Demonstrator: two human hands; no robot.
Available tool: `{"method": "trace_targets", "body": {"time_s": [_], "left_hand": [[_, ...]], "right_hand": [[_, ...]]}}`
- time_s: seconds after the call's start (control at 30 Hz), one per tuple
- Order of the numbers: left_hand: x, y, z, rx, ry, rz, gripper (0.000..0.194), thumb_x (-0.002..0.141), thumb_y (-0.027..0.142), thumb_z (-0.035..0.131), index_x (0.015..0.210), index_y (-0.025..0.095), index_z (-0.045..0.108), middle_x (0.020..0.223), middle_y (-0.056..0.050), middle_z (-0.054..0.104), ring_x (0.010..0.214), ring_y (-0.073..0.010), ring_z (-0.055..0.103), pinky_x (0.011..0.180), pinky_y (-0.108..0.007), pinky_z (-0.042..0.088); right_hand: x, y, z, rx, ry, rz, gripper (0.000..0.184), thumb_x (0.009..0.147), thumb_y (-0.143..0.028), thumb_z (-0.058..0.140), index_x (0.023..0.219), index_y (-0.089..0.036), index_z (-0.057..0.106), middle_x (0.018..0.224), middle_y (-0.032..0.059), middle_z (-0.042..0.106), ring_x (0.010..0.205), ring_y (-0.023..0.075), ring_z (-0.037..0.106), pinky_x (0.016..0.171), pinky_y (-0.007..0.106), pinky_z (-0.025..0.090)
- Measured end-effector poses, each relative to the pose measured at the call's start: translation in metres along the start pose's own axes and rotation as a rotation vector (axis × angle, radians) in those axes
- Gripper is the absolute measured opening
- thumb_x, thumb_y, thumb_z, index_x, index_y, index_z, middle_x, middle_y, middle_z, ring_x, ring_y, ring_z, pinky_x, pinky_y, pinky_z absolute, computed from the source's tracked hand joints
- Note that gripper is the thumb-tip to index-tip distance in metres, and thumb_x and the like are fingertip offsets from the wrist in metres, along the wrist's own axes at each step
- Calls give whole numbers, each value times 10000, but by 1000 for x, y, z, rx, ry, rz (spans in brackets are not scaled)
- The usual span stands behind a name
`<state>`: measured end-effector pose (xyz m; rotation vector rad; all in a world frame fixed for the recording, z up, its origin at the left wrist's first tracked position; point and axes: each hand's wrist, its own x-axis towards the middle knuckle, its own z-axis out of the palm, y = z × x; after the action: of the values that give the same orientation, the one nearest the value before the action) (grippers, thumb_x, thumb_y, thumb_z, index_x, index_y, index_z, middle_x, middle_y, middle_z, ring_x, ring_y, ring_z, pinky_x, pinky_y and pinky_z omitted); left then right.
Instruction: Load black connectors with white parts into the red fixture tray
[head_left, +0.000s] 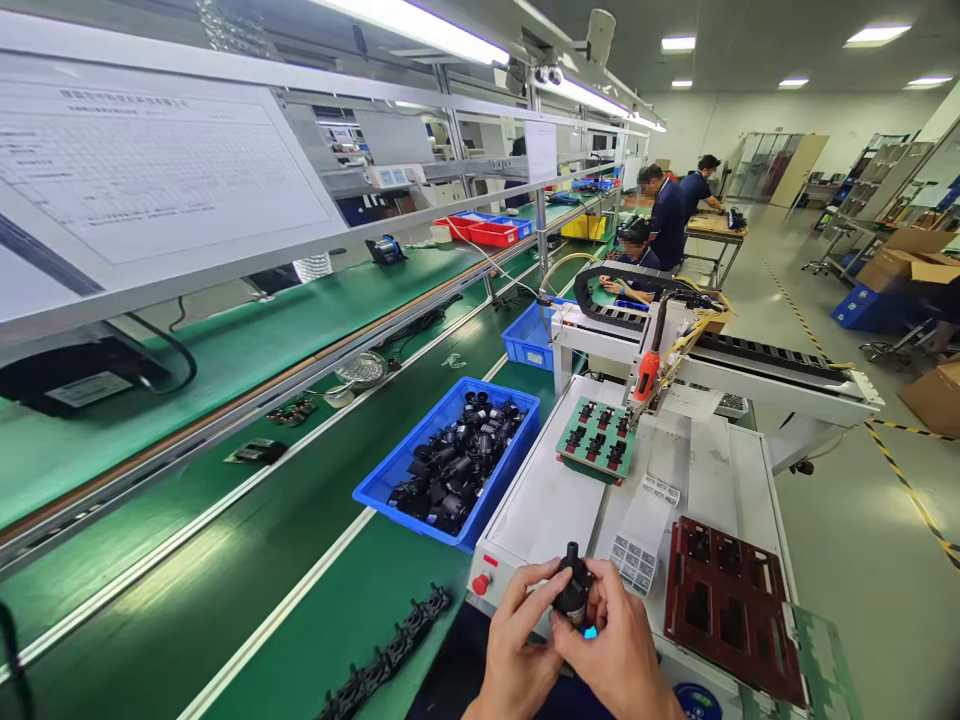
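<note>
Close in front of me, a black cylindrical part with a nozzle is held upright, nozzle uppermost. My left hand pinches it from the left side, thumb and fingers closed against its body. On the other side, my right hand grips it as well, its fingers hiding much of the lower body. Something small and bright blue shows under the part; I cannot make out what. Beyond the hands, a sheet of printed labels lies on the white machine bed.
A blue bin of black parts stands left of the machine. Black pieces form a row on the green bench. A green fixture sits under a red-bodied tool head. A dark red tray lies right. People work farther back.
</note>
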<state>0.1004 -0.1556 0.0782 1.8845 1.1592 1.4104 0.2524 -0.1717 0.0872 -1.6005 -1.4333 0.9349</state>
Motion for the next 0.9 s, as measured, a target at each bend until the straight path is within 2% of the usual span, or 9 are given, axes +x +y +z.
{"method": "trace_targets", "body": {"time_s": [0.23,0.33,0.4,0.47,0.53,0.6,0.7,0.8,0.9], "left_hand": [[7,12,-3,-322,-4,-322,535,737,132,820,1232,324,750,1128,-75,691,956,-249,736,672,-316,682],[3,13,-4,-201,11,-241,540,734,127,824,1225,345,768,1140,-90,719,1010,-280,737,778,-386,689],[-1,10,-4,-102,14,-169,532,748,104,793,1207,372,785,1159,-98,739,1061,-295,735,892,-441,668],[-4,6,-2,-115,11,-198,463,769,133,781,1166,370,806,1171,-102,750,1094,-303,728,930,-450,651],[-3,-1,0,-314,19,-386,425,758,225,827,1171,320,803,1208,-112,749,1103,-312,723,875,-422,661],[0,-10,1,-680,8,-681,492,727,370,872,1195,246,784,1232,-132,752,1052,-299,738,790,-369,668],[5,-23,-2,-1238,-84,-1034,498,789,478,810,1162,150,788,1209,-148,771,900,-196,762,721,-238,643],[3,-32,-3,-1515,-127,-1114,416,876,396,723,1196,136,771,1226,-117,780,855,-123,762,780,-169,619],[-7,-43,0,-1598,-137,-1116,440,896,364,684,1282,157,727,1244,-98,786,905,-133,773,839,-190,616]], "right_hand": [[5,7,-23,530,-295,99,508,928,-581,679,1256,-209,569,755,-39,566,678,156,518,632,275,380],[2,5,-21,405,-234,43,409,906,-489,699,1191,-207,615,759,-18,616,670,163,554,620,272,411],[0,0,-15,195,-129,3,225,829,-379,747,942,-213,645,662,-38,588,586,147,524,565,260,382],[-1,-3,-9,14,-16,-16,225,761,-325,789,756,-224,588,582,-59,534,527,129,475,535,260,339],[-1,-3,-6,43,2,-4,263,776,-392,811,800,-222,612,580,-61,531,533,131,476,537,257,343],[-1,0,-8,275,-86,41,352,872,-538,739,970,-214,644,609,-53,554,543,137,492,537,252,371],[-3,8,-14,576,-131,112,469,959,-665,592,1051,-207,639,620,-42,556,539,137,499,531,250,383],[-4,10,-18,605,-41,162,467,944,-668,631,997,-205,660,608,-38,540,557,138,506,540,250,369],[-4,9,-20,555,12,182,485,907,-692,663,922,-208,666,598,-28,541,563,150,507,546,262,369]]}}
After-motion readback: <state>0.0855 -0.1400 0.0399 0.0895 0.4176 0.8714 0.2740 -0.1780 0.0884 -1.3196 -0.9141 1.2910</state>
